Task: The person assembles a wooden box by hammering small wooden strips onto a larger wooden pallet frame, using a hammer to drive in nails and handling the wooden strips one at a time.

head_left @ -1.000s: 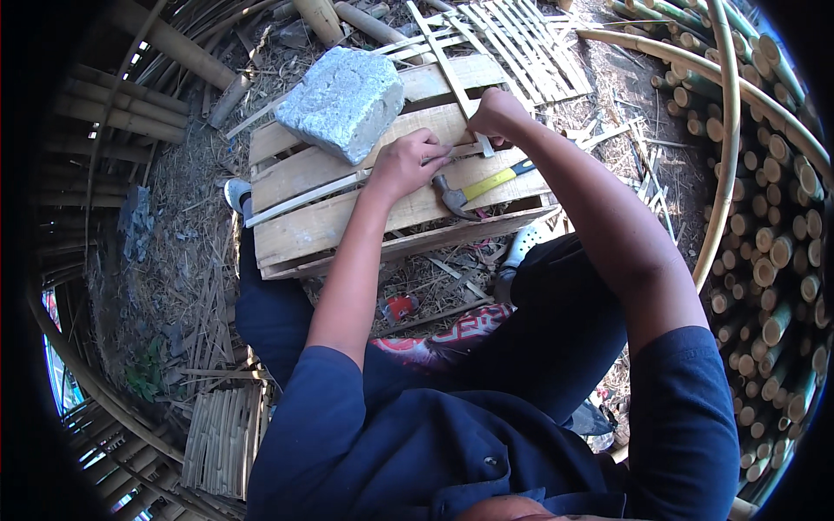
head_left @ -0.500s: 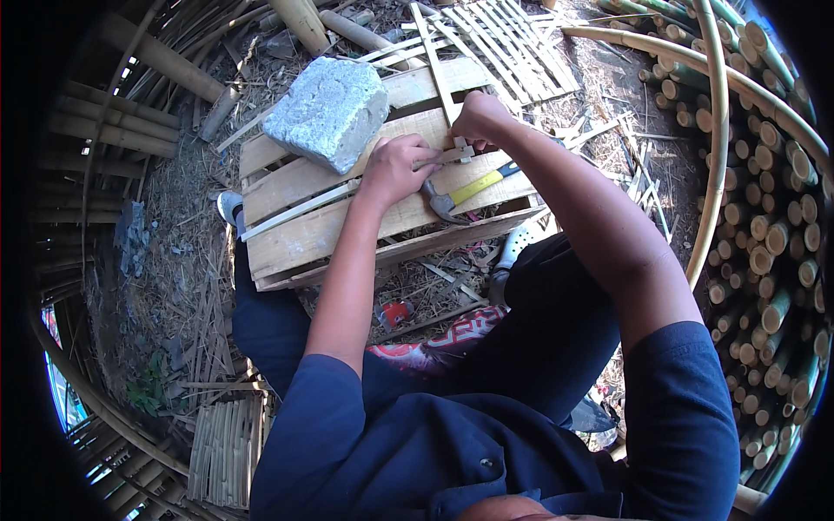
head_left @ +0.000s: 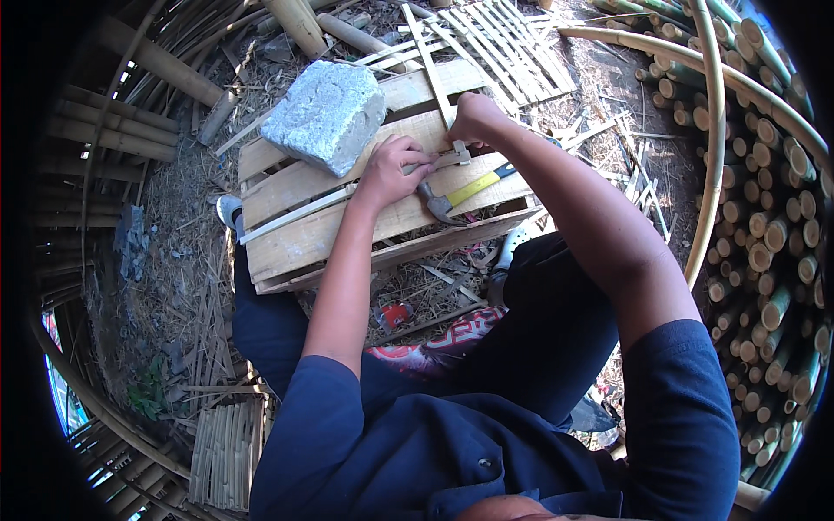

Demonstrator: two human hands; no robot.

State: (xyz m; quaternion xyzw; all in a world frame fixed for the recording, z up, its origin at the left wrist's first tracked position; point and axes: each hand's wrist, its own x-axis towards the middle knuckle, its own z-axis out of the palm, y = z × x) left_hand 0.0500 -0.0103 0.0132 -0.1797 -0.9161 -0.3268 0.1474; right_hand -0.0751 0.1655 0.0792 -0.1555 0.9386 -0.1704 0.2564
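Both hands have held position: left hand (head_left: 393,169) pinches a bamboo strip (head_left: 300,215) lying left-right along the pallet surface (head_left: 287,247); right hand (head_left: 473,117) grips an upright slat (head_left: 427,52). Hammer (head_left: 460,193) just beside; stone block (head_left: 326,113) behind.

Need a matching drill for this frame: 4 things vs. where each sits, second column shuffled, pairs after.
Things:
1. grey stone block
2. hammer
3. left hand
4. right hand

Places:
A. pressing a thin bamboo strip onto the wooden crate
B. on the crate's far left corner
C. lying on the crate, just near of both hands, touched by neither
D. at the point where two strips cross, on the upright strip

Pairs: 1-B, 2-C, 3-A, 4-D
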